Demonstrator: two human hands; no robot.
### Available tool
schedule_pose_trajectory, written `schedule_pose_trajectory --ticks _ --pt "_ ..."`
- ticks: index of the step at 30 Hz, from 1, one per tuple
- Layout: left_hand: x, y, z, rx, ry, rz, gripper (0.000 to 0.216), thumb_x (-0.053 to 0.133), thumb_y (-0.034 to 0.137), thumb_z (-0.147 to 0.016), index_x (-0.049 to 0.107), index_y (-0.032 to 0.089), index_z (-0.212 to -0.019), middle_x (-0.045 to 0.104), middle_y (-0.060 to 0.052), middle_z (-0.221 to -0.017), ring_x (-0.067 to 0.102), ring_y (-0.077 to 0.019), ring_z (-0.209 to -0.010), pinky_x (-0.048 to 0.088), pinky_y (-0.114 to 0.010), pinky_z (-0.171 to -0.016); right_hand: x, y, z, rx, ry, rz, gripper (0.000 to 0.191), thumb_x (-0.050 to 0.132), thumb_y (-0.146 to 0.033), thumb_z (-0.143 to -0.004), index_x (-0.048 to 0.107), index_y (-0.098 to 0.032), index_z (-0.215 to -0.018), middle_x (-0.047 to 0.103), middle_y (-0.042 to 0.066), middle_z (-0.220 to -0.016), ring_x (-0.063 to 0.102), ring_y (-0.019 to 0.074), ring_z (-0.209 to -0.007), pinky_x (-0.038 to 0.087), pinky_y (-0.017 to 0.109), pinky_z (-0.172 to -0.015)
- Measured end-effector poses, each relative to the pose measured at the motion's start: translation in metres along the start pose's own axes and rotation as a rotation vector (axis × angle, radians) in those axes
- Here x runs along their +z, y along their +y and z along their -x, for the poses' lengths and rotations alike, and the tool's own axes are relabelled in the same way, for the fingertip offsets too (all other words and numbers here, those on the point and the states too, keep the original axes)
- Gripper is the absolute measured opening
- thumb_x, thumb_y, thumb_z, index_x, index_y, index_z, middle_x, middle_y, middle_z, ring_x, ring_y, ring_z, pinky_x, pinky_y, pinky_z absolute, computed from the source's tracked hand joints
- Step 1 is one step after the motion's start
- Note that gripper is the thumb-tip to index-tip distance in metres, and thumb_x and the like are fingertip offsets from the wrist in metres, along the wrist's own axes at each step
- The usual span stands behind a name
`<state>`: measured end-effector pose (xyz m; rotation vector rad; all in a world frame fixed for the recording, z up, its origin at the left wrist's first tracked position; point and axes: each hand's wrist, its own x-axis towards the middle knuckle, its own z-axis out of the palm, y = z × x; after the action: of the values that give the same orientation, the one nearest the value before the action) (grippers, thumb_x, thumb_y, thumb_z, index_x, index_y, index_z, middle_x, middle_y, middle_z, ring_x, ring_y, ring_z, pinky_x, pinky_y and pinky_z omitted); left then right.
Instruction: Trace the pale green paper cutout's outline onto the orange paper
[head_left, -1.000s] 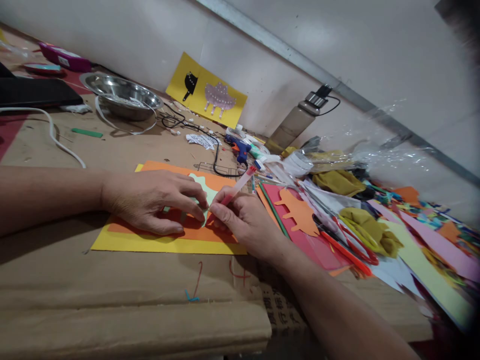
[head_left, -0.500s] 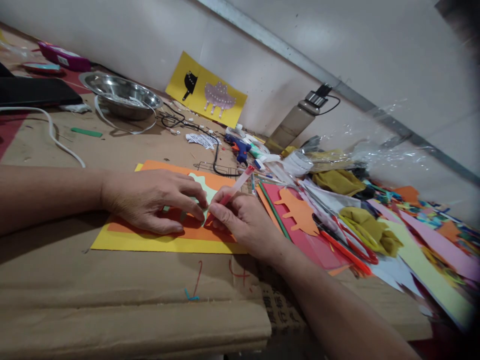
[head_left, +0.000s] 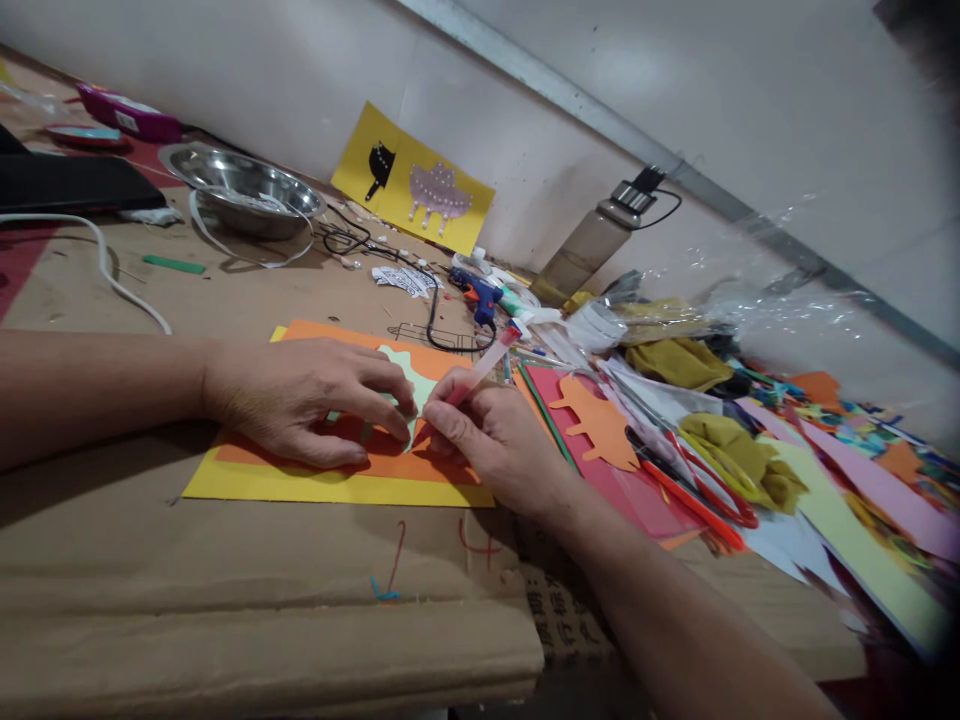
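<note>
My left hand (head_left: 311, 405) lies with fingers spread over a pale green paper cut-out (head_left: 409, 375), pressing on it and hiding much of its shape. Under the cut-out is an orange sheet (head_left: 300, 332), which rests on a yellow sheet (head_left: 262, 487). In my right hand (head_left: 499, 440) is a pen (head_left: 484, 370) with a clear pinkish barrel and red end, pinched between thumb and fingers. Its tip is hidden behind my fingers, close to the cut-out's right edge.
Right of my hands lie an orange cut-out (head_left: 596, 420) on red sheets and red-handled scissors (head_left: 712, 480). Behind are a blue glue gun (head_left: 478, 293), a steel bowl (head_left: 247, 180), a tilted bottle (head_left: 592, 245) and a yellow card (head_left: 401, 180). Paper scraps (head_left: 900, 465) spread at the far right.
My right hand has shifted slightly right, and the pen's upper end has tipped a little to the right. My left hand stays in place on the cut-out.
</note>
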<state>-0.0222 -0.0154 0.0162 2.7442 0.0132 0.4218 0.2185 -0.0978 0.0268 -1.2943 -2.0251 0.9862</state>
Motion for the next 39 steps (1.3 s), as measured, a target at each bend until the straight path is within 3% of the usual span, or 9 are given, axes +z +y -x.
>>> schedule_pose_trajectory --ticks 21,31,39 --pt "0.0007 0.0008 -0.0024 0.014 0.011 0.008 0.032 0.056 0.017 -0.094 0.072 0.020 -0.121 0.075 -0.012 -0.124 0.072 -0.0237 -0.109 0.055 -0.028 -0.098 0.0021 0.0006 0.0014 -0.056 0.035 -0.006 0.029 0.056 -0.041 -0.101 0.059 -0.022 -0.079 0.065 0.001 -0.071 0.058 0.0155 -0.062 0.043 0.028 -0.059" --pt "0.0022 0.0010 -0.0027 -0.007 0.013 0.020 0.033 0.054 0.013 -0.092 0.074 0.022 -0.117 0.076 -0.011 -0.125 0.071 -0.0224 -0.108 0.055 -0.027 -0.095 0.0073 0.0081 0.0010 -0.059 0.049 -0.007 0.041 0.056 -0.059 -0.104 0.060 -0.022 -0.085 0.065 0.001 -0.069 0.055 0.0146 -0.059 0.040 0.027 -0.054" --pt "0.0006 0.0035 -0.0042 -0.048 0.011 0.040 0.035 0.055 0.014 -0.092 0.076 0.025 -0.116 0.077 -0.010 -0.125 0.072 -0.0231 -0.108 0.056 -0.030 -0.094 0.0083 0.0065 0.0017 -0.012 0.037 0.011 0.042 0.056 -0.062 -0.103 0.060 -0.023 -0.086 0.067 0.002 -0.071 0.058 0.0153 -0.059 0.042 0.027 -0.054"
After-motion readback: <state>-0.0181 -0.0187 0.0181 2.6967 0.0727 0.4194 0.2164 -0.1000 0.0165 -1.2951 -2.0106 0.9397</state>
